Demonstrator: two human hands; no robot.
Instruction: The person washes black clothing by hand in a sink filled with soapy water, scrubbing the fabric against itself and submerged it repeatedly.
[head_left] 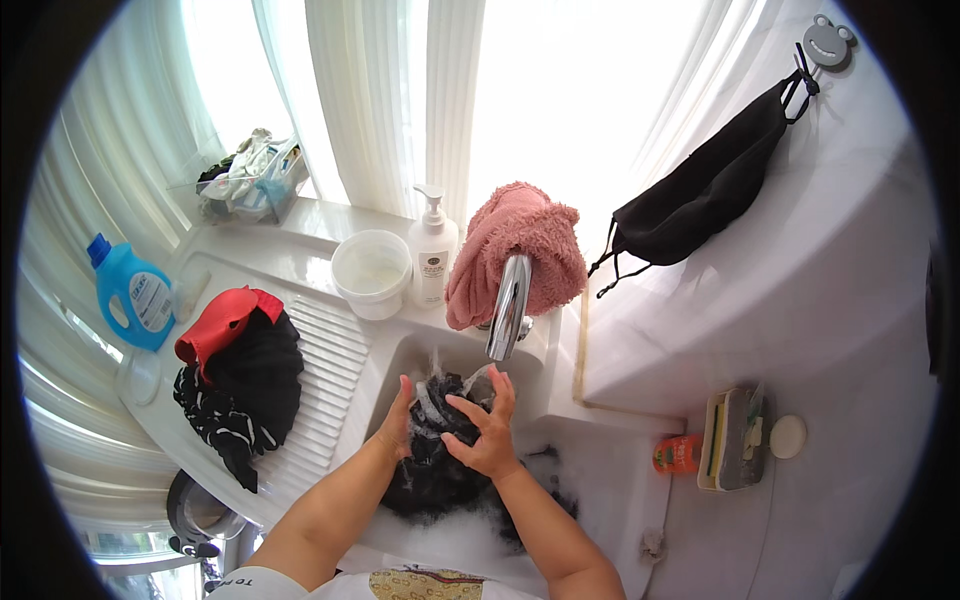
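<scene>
Wet black cloth (440,465) with white suds on it lies bunched in the white sink (540,395). My left hand (397,425) is against its left side, seen nearly edge-on, with the visible fingers stretched out. Over the right part of the cloth is my right hand (487,432), its fingers spread and apart. Neither hand is closed around the fabric. Foam (445,545) covers the water at the near side, where more dark fabric shows by my right forearm. Above the sink stands a chrome faucet (510,310) with a pink towel (520,235) draped over it.
On the ribbed washboard (330,370) at left are black clothes (255,385) and a red piece (218,325). A blue detergent bottle (135,295), a white tub (372,275) and a pump bottle (432,250) stand behind. A black mask (705,190) and a sponge holder (735,440) are on the right wall.
</scene>
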